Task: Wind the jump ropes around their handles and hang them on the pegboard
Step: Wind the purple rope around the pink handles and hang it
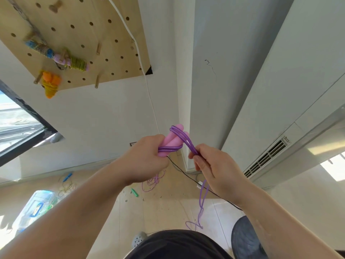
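Home room: wooden pegboard (74, 34), window (16, 124), air vent (267, 156)

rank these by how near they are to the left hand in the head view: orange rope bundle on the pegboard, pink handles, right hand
1. pink handles, gripped in the left hand itself.
2. right hand, just to its right, pinching the purple rope.
3. orange rope bundle, far up-left, low on the pegboard.
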